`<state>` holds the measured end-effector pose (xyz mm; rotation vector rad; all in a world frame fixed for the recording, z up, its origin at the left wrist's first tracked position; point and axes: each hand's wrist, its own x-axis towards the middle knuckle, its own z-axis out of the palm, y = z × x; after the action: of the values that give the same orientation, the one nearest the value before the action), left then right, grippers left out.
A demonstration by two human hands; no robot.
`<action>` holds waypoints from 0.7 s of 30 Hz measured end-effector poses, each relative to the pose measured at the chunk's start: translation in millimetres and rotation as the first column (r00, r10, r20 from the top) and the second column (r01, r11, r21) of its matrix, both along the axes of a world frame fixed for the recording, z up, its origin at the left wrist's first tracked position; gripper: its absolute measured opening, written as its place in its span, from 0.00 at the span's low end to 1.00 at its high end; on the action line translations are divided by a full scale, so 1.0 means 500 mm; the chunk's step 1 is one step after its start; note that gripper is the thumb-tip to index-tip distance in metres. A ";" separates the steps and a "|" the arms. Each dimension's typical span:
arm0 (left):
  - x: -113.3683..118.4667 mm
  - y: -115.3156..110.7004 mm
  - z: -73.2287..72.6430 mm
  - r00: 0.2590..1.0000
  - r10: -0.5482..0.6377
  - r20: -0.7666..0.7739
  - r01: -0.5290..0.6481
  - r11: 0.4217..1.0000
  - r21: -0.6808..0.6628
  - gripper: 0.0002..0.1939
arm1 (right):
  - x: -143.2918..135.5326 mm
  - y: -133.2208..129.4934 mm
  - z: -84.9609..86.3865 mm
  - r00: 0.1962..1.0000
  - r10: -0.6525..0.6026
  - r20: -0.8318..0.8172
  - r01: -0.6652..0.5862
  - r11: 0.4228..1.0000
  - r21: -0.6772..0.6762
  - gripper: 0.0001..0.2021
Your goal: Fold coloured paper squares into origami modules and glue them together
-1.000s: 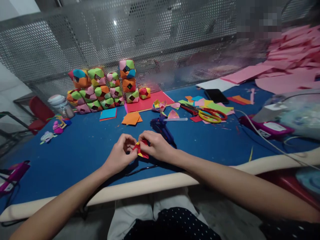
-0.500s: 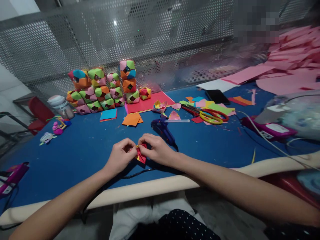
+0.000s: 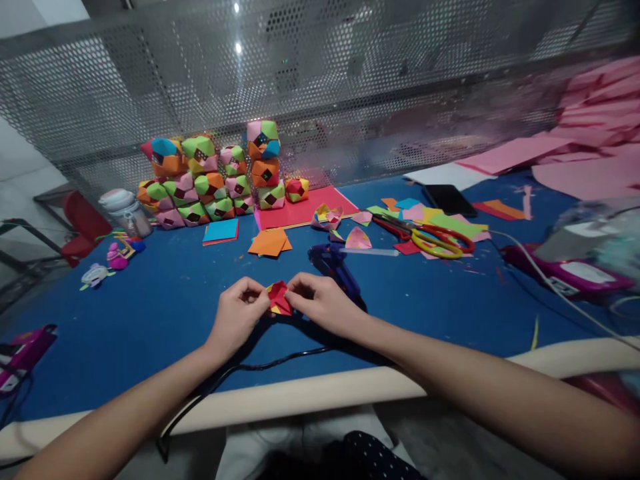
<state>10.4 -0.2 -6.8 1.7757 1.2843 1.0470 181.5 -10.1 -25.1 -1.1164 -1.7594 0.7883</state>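
A small folded paper piece (image 3: 280, 299), red with yellow edges, is held over the blue table between my two hands. My left hand (image 3: 242, 308) pinches its left side between thumb and fingers. On the opposite side, my right hand (image 3: 320, 301) grips the right edge with thumb and fingertips. Just beyond my right hand lies a blue hot glue gun (image 3: 335, 267) with a clear glue stick (image 3: 373, 252) sticking out to the right. A loose stack of orange paper squares (image 3: 270, 243) rests beyond the folded paper.
Folded paper balls (image 3: 200, 183) stand stacked along the mesh panel. Yellow- and red-handled scissors (image 3: 430, 239) lie on paper scraps at right, near a black phone (image 3: 450, 200). Blue paper squares (image 3: 221, 231) lie left of centre. A black cord (image 3: 260, 365) crosses the padded front edge (image 3: 320, 388).
The folded paper has opened out, so more of its red inside shows. My right hand has shifted slightly right, and the camera view has turned a little.
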 end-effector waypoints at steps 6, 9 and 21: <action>0.008 0.003 -0.012 0.995 -0.087 0.045 0.094 0.982 -0.165 0.04 | 0.006 0.013 -0.015 0.990 -0.098 0.104 0.083 0.987 0.136 0.06; 0.011 0.001 -0.017 0.990 -0.130 0.049 0.138 0.970 -0.202 0.04 | 0.007 0.016 -0.022 0.981 -0.129 0.143 0.100 0.976 0.193 0.06; 0.009 -0.005 -0.006 0.999 -0.035 0.022 0.039 0.981 -0.188 0.04 | -0.001 0.001 -0.021 0.976 -0.093 0.198 0.034 0.959 0.283 0.06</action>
<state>15.0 -2.6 -9.9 1.6370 1.2899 0.8877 180.9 -9.6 -35.5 -1.0892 -1.9278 0.3775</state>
